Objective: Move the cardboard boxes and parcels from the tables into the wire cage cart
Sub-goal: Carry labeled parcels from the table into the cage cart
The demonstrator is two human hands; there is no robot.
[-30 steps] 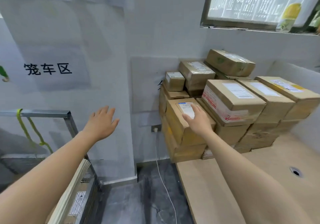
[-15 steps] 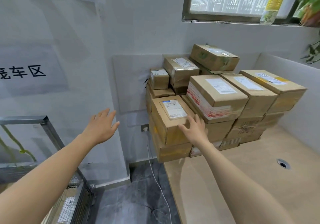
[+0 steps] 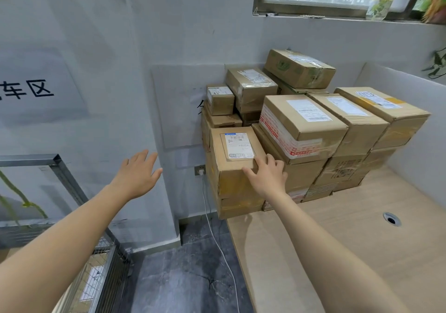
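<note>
A cardboard box with a white label (image 3: 231, 167) sits at the front left of a stack of several cardboard boxes (image 3: 301, 129) on the wooden table (image 3: 362, 245). My right hand (image 3: 268, 177) rests on that box's near right top corner, fingers laid over the top and thumb along the front edge. To the left of the stack, my left hand (image 3: 137, 175) hovers in the air, fingers spread, touching nothing. The wire cage cart (image 3: 60, 167) stands at the lower left, with only its metal frame and mesh side showing.
The stack is pushed into the corner against the grey wall below a window. A white cable (image 3: 217, 237) runs from a wall socket (image 3: 199, 170) down across the dark floor between cart and table. A round cable hole (image 3: 391, 219) is in the tabletop.
My right hand slid from the box's label back to its near right corner. The view turned right and moved closer to the stack. My left hand stays raised and spread.
</note>
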